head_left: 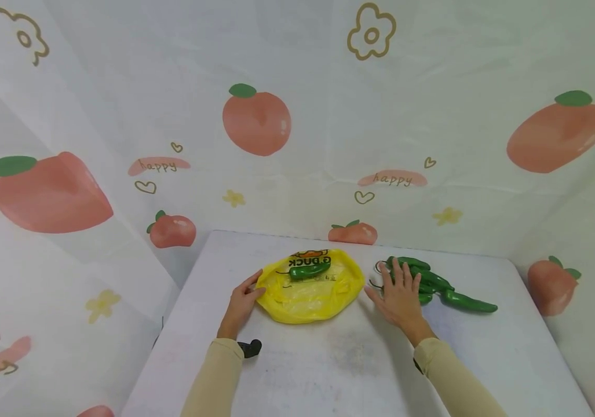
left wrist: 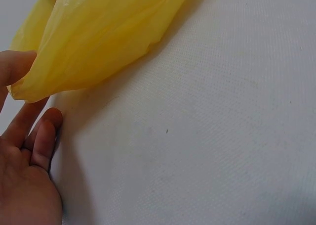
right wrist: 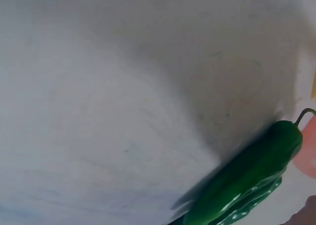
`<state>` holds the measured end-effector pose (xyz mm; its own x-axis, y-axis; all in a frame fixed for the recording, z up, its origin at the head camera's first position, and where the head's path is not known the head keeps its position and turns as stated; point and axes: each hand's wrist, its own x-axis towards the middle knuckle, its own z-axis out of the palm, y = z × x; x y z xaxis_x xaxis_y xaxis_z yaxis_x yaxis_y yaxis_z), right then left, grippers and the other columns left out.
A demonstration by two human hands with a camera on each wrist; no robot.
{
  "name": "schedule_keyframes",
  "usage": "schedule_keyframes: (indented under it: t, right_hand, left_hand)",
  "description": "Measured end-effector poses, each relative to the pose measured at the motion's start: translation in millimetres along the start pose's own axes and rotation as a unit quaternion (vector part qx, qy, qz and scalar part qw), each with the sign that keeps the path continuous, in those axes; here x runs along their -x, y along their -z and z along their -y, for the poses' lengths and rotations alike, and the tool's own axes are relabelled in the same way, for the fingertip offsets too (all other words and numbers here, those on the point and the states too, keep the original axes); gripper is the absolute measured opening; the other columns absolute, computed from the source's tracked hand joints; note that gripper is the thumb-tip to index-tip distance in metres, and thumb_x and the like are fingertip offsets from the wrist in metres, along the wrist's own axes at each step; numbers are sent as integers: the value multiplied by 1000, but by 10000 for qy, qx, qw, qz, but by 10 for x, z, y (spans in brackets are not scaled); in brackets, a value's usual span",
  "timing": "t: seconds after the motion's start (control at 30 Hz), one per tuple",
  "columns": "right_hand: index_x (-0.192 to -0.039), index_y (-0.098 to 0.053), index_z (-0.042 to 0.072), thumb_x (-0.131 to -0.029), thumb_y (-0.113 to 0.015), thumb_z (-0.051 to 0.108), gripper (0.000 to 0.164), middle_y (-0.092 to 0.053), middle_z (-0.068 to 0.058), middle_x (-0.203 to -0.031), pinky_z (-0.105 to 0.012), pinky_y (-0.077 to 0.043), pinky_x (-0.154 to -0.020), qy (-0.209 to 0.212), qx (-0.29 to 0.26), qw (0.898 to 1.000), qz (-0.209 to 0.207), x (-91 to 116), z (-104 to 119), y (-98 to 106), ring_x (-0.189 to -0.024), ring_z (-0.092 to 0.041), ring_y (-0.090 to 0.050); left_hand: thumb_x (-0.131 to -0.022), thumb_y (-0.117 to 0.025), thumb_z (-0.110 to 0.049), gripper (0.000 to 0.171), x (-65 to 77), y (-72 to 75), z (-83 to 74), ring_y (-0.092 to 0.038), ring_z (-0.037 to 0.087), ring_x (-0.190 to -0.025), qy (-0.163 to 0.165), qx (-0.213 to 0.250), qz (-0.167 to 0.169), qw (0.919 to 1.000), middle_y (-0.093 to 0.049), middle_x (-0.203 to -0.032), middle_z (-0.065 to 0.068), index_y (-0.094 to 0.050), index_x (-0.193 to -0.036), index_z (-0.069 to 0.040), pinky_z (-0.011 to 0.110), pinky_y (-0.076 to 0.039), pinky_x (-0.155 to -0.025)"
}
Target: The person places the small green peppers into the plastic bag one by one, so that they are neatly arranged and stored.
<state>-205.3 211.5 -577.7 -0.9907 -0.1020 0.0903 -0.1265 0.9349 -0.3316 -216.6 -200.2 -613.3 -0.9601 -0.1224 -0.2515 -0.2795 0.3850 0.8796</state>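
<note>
Where the white tabletop (head_left: 328,370) meets pale sheeting (head_left: 307,194), printed peaches, small flowers, hearts and the word "happy" surround the work on three sides; the surface shows a fine woven grain, faint scuffs and soft shadows. The person's left hand (head_left: 241,303) grips the near-left edge of a yellow plastic bag (head_left: 302,310), thumb above and fingers beneath, its last fingers curled loosely toward the palm. The right hand (head_left: 402,296) is released and spread, palm down over the heap of green peppers (head_left: 434,281) to the bag's right; whether its fingertips touch them cannot be told. The bag is thin, glossy and creased, its rounded mouth facing up, with reversed "G.DUCK" lettering showing through the far side. Inside that mouth lies a single green pepper (head_left: 310,270), its stem pointing left. The heaped peppers are smooth, shiny and tapering, with thin, curved stems, and one long pepper (head_left: 469,302) stretches out to the right. Beige sleeves (head_left: 215,370) cover both forearms.
</note>
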Motion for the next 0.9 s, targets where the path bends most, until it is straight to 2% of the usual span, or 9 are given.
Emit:
schedule_keyframes:
  t: [0.23, 0.47, 0.67, 0.9]
  right_hand:
    - [-161, -26, 9, -95, -57, 61, 90, -13, -28, -167, -75, -4, -119, -127, 63, 9999, 27, 95, -119, 25, -152, -54, -9]
    - [-158, -30, 5, -92, -63, 58, 90, -20, -32, -162, -71, -20, -118, -272, 385, 9989, 12, 179, -241, 74, -146, -55, -21]
    - [-152, -36, 2, -90, -69, 54, 87, -29, -36, -154, -73, -30, -109, -341, 309, 9985, -289, 218, -338, 63, -136, -58, -32]
    - [-135, -51, -5, -85, -79, 42, 74, -44, -36, -138, -69, -41, -97, -275, 316, 9939, -1025, 277, -421, 33, -121, -56, -44]
  left_hand:
    - [-99, -64, -33, 52, 5, 3, 3, -49, 22, -111, 5, -43, 34, 10000, -51, -155, -3, -51, -148, -42, 38, -40, -97]
    - [-99, -64, -32, 51, 13, -5, -33, -48, 23, -112, 32, 16, 51, 10000, -51, -155, -2, -52, -148, -41, 39, -40, -99]
    - [-98, -65, -35, 52, 12, 10, -15, -49, 24, -111, -29, -19, 24, 10000, -52, -154, -2, -52, -148, -42, 39, -40, -98]
    - [-99, -64, -34, 52, 1, 10, -5, -49, 23, -111, -28, -66, 16, 10000, -52, -154, 0, -52, -148, -41, 37, -41, -96]
